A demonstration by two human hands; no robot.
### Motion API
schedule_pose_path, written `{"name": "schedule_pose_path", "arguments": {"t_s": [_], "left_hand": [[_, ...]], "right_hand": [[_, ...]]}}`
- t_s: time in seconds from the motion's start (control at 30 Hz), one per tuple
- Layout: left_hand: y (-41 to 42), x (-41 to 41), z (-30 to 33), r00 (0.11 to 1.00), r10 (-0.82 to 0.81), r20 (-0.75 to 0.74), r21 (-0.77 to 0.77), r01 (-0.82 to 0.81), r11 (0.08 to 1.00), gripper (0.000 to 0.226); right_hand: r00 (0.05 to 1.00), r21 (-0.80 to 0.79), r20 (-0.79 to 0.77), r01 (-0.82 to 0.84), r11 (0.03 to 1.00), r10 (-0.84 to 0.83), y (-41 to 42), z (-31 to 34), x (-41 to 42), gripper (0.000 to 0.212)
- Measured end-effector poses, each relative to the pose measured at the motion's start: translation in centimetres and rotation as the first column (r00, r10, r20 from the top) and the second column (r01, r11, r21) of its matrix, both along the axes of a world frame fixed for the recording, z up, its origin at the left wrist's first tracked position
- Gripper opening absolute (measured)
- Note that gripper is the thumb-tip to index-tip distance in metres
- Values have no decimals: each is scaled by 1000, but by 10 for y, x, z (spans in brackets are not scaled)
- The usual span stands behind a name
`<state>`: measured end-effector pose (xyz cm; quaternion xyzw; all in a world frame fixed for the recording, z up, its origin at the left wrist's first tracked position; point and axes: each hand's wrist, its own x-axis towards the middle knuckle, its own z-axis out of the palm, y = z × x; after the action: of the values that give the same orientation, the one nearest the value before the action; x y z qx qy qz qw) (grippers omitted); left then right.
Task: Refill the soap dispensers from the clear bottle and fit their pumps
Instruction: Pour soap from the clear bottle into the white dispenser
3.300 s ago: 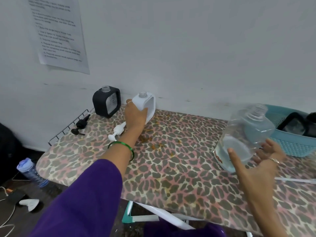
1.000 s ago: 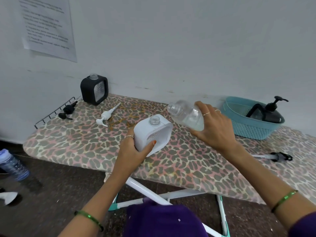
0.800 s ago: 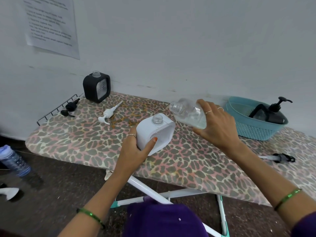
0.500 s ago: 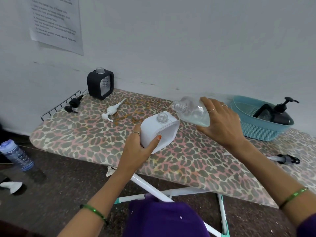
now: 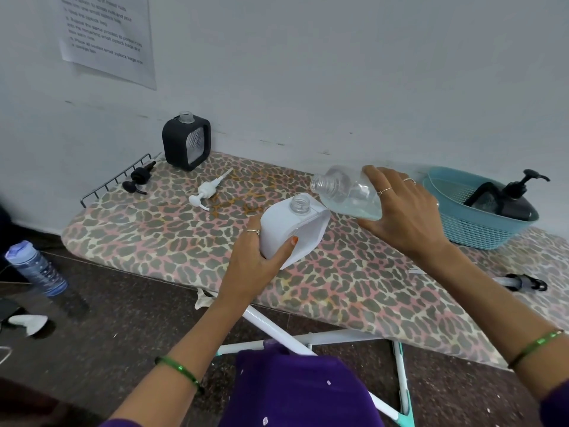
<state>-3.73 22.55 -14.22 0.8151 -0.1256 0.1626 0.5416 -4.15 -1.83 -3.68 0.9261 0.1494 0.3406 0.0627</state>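
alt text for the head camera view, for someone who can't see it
A person's left hand grips an open white soap dispenser on a leopard-print ironing board, while the right hand tips a clear bottle toward its neck. A black dispenser and two loose pumps, white and black, lie behind.

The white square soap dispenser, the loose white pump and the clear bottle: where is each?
White square soap dispenser [image 5: 278,231], head view, left face.
Loose white pump [image 5: 205,190], head view, collar.
Clear bottle [image 5: 345,192], head view, tilted body.
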Motion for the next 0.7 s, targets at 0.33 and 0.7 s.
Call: {"name": "schedule_pose_path", "arguments": {"t_s": [0.33, 0.7], "left_hand": [[0, -1, 2, 1000, 3, 19, 22, -4, 1000, 67], [-1, -3, 5, 999, 3, 47, 30, -5, 1000, 61]], "right_hand": [[999, -58, 33, -19, 998, 21, -3, 0, 3, 81], [999, -82, 42, -23, 996, 27, -2, 2, 5, 74]]}}
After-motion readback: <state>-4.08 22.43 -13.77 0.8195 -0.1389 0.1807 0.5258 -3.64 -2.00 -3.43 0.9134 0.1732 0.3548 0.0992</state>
